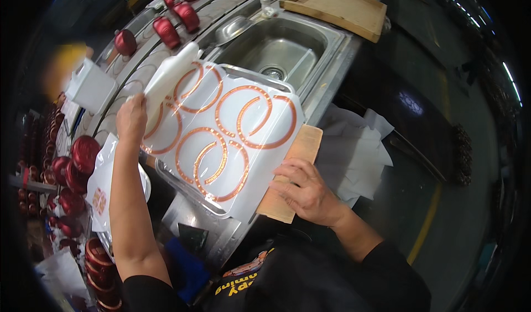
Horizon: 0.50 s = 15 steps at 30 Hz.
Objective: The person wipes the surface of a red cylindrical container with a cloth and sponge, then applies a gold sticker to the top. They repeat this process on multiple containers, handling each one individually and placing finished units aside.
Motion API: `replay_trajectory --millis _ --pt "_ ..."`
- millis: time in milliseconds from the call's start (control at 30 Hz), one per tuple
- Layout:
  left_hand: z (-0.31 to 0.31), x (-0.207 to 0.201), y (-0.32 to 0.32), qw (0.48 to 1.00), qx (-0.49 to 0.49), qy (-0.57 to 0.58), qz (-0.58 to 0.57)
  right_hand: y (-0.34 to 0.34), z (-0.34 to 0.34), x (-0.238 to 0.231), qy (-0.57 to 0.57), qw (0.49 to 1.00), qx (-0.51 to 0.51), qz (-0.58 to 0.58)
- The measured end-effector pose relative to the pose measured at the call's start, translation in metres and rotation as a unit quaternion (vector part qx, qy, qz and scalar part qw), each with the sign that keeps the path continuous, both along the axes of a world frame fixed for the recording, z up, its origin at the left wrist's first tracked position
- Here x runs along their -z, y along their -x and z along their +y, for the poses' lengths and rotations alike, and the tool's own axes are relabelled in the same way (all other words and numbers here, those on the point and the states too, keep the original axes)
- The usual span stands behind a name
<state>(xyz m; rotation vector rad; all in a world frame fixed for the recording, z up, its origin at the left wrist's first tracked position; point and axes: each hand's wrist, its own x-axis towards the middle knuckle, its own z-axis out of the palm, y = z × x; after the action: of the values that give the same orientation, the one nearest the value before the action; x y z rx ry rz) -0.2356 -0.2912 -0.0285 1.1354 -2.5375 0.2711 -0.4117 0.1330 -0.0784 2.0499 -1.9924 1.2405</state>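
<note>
Sheet [229, 123], glossy, white and patterned with flat, overlapping copper-coloured rings [295, 118], is spread over a shiny metal tray [180, 186] beside the smooth steel sink [265, 41]. At its left side, a pale, curled roll [167, 82], seemingly of thin film, is pinched by the left hand [131, 117]. At its right edge, a flat, oblong, grained wooden board [308, 140] is gripped by the right hand [305, 193], fingers bent over its face.

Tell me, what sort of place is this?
Probably a factory workshop: several glossy red pieces sit along a curved conveyor-like track, and a white sheet with orange rings lies beside a metal sink.
</note>
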Motion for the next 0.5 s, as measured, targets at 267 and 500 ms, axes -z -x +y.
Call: replay_trajectory --millis 267,500 --pt "-0.005 -0.096 0.006 0.984 -0.017 0.126 0.124 -0.001 0.001 -0.001 -0.018 0.999 -0.022 0.017" --pt "0.01 -0.118 -0.012 0.955 0.081 0.092 0.271 0.001 0.006 0.003 -0.003 0.999 -0.025 0.031"
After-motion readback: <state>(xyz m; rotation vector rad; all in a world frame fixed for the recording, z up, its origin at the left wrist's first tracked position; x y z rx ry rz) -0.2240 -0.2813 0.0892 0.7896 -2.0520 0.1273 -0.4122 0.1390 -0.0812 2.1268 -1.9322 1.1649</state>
